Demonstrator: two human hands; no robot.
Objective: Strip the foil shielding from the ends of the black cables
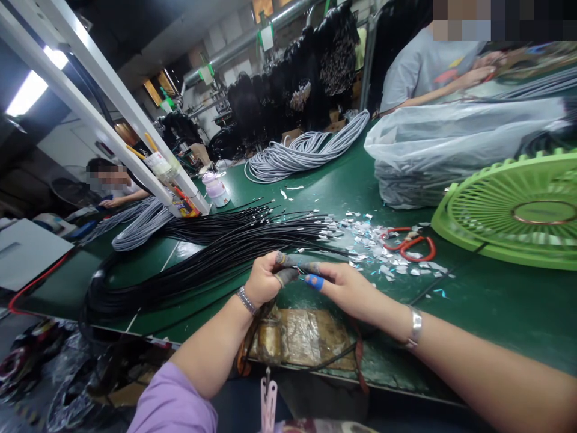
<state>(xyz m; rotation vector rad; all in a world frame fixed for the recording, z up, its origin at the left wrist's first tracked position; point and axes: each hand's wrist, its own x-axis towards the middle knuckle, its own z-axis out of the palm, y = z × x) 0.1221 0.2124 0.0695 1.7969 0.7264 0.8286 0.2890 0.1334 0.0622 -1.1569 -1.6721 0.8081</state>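
My left hand (267,278) and my right hand (340,285) meet over the near edge of the green table. Both are closed on the end of a black cable, whose thin inner wires (299,272) show between the fingertips. Tape or finger covers wrap several fingers; the right thumb's is blue. A thick bundle of black cables (189,270) lies to the left, its stripped, pale ends reaching just beyond my hands. Below them a worn, tape-covered board (311,337) sits at the table edge, with a brass-coloured cylinder (269,340) on its left.
Red-handled scissors (412,245) lie by white and blue scraps (374,240). A green fan (518,210) and a plastic-wrapped bundle (419,156) stand at right. Grey cable coils (306,153) and a lilac bottle (216,189) are farther back, near white posts (112,114). Two people sit beyond.
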